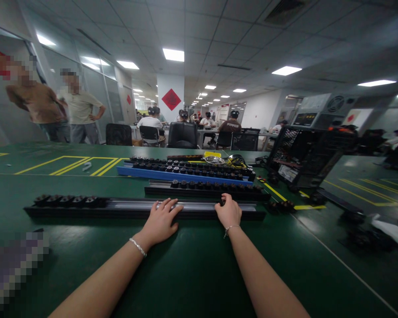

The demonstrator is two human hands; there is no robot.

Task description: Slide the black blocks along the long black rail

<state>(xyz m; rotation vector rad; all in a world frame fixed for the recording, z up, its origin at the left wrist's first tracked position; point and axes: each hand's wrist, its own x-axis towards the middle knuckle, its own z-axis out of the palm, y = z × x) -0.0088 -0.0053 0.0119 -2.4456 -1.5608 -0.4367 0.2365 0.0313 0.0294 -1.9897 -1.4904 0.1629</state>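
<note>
An open black computer case (328,148) stands on the right of the green desk (16,185), a metal unit with a fan (335,104) at its top. Beyond, a red diamond (171,100) (its pattern unreadable) hangs on a white pillar (163,83). Two people (81,106) stand at left, near glass partitions (94,79).

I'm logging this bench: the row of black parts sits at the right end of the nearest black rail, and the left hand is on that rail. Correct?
Not quite: the head view shows the row of black parts at the left end of the nearest black rail. The left hand is on that rail.
</note>
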